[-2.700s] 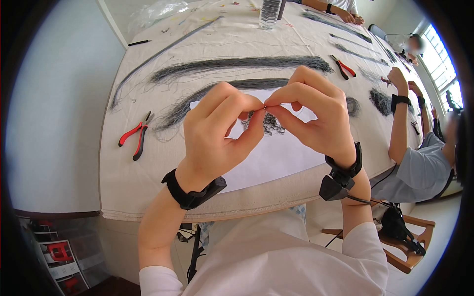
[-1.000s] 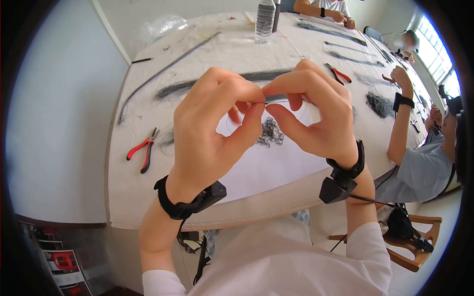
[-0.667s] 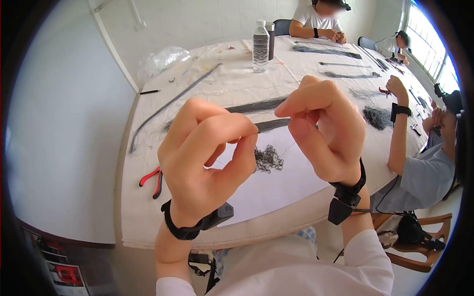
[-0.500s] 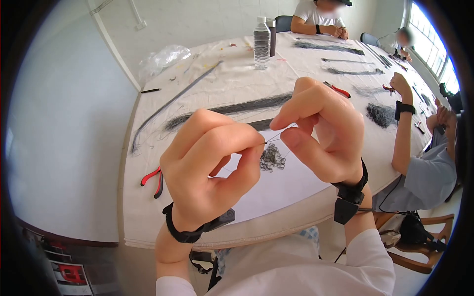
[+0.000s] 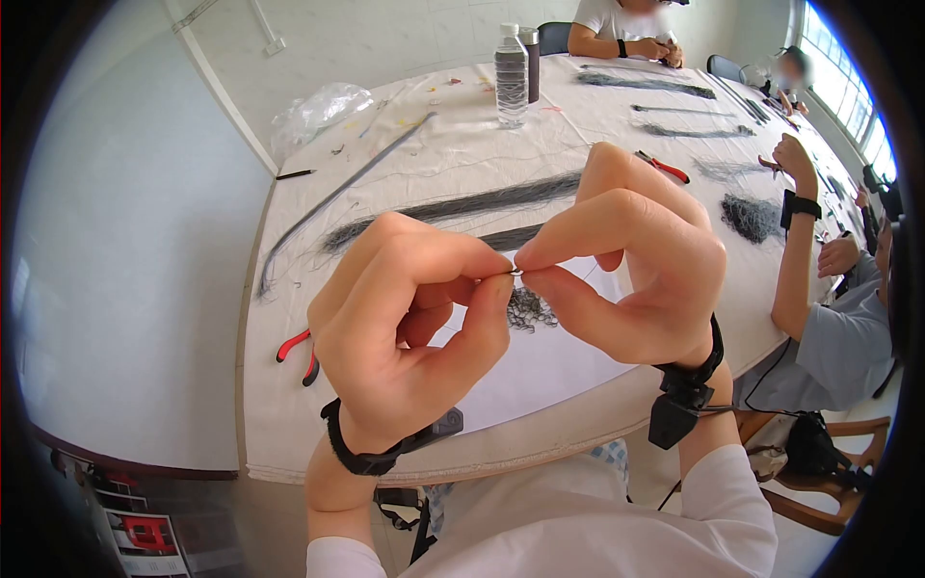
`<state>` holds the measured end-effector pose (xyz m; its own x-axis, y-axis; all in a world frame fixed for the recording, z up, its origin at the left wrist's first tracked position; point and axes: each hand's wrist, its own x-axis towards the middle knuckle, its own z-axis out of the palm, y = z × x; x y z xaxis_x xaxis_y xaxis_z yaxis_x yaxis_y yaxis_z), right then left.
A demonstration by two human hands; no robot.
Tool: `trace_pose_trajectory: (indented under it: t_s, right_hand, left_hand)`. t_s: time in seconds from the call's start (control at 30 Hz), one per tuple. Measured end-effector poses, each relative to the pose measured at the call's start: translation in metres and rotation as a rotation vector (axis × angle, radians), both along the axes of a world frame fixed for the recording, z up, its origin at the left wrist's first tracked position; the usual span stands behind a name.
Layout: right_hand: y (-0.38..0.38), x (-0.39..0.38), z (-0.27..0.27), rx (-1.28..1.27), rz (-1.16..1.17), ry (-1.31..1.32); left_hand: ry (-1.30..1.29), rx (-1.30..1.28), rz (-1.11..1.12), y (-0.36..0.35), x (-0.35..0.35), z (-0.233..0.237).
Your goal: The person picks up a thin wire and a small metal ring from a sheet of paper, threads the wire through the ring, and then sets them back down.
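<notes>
My left hand (image 5: 409,323) pinches a thin wire (image 5: 514,273) between thumb and index finger. From the other side my right hand (image 5: 631,255) closes thumb and index finger on the same wire, the fingertips of both hands almost touching. Most of the wire is hidden by the fingers. Below the fingertips, a small pile of curled dark wire pieces (image 5: 528,310) lies on a white sheet of paper (image 5: 540,380). Just behind the hands lie a short dark wire bundle (image 5: 509,238) and a longer one (image 5: 462,205).
Red-handled pliers (image 5: 297,358) lie left of my left hand; another pair (image 5: 663,168) is behind my right. A water bottle (image 5: 512,77), a dark flask (image 5: 530,63) and a plastic bag (image 5: 323,114) stand farther back. A co-worker's arm (image 5: 798,241) reaches over the right side.
My right hand's fingertips have come left and closed against those of my left hand at the wire. The co-worker's other hand at the right has moved lower.
</notes>
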<state>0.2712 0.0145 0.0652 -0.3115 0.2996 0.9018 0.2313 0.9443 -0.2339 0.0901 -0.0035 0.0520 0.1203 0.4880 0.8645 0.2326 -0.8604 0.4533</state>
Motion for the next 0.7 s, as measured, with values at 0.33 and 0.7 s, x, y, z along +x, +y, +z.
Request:
trace_pose_trajectory:
  t_s: [0.33,0.7]
  right_hand:
    - [0.0026,-0.0004,-0.0011,0.085,-0.075,-0.035]
    - [0.0029,0.0005,-0.0013,0.082,-0.084,-0.036]
  left_hand:
    - [0.074,-0.013,0.029,-0.0030,-0.0008,0.0019]
    - [0.038,-0.062,0.005,-0.0013,-0.0004,0.0026]
